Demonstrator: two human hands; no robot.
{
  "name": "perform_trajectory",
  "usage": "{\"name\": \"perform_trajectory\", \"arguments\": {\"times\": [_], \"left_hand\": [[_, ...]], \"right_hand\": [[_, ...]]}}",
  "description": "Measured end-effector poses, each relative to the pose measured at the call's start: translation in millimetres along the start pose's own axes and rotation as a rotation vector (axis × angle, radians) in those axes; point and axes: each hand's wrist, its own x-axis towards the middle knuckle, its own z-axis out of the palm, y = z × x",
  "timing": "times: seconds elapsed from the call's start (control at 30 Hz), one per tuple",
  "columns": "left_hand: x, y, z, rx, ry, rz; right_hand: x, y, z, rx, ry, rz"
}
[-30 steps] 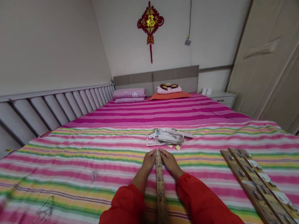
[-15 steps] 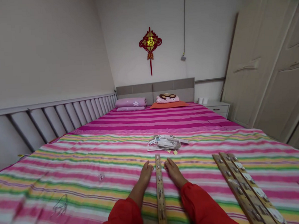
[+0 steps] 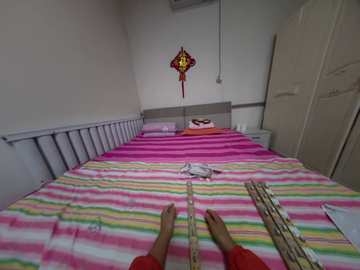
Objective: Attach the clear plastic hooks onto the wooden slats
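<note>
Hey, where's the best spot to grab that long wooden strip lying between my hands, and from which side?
Probably grip the wooden strip by its long edges around mid-length, coming from above. It lies flat on the striped bedspread, running away from you, narrow enough to pinch across. The left hand and right hand already rest on either side. Metal fittings stud its top face, so pinch between them.

A home bedroom — striped bed, pillows, wardrobe, nightstand, wall ornament.

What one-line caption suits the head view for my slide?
Both hands, left and right, rest beside a studded wooden strip on a striped bedspread.
</note>
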Motion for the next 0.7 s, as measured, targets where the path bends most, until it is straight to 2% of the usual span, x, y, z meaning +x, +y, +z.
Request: {"name": "perform_trajectory", "arguments": {"times": [0.03,0.1,0.17,0.23,0.27,0.33,0.4,0.5,0.6,0.7], "left_hand": [[-4,1,-2.7,0.034,-0.004,0.020],[-11,4,-7.5,0.174,-0.048,0.105],[-15,6,-10.2,0.483,-0.140,0.241],[-14,10,-9.8,0.892,-0.248,0.347],[-12,11,-8.1,1.069,-0.290,0.362],[-3,15,-1.8,1.277,-0.342,0.320],[10,17,7.8,1.366,-0.371,0.261],[33,16,24.9,1.389,-0.389,0.216],[53,9,39.1,1.383,-0.402,0.245],[64,1,44.1,1.355,-0.419,0.311]], "right_hand": [[-9,-1,-5,-0.043,-0.013,-0.041],[-26,-2,-13,-0.221,-0.047,-0.209],[-38,0,-18,-0.394,-0.034,-0.330],[-44,3,-19,-0.526,-0.009,-0.384],[-45,5,-19,-0.578,-0.002,-0.400],[-45,8,-18,-0.650,0.002,-0.431],[-43,10,-17,-0.691,0.006,-0.461],[-39,14,-18,-0.742,0.013,-0.490],[-37,17,-20,-0.787,0.008,-0.508],[-37,18,-20,-0.817,-0.005,-0.520]]}}
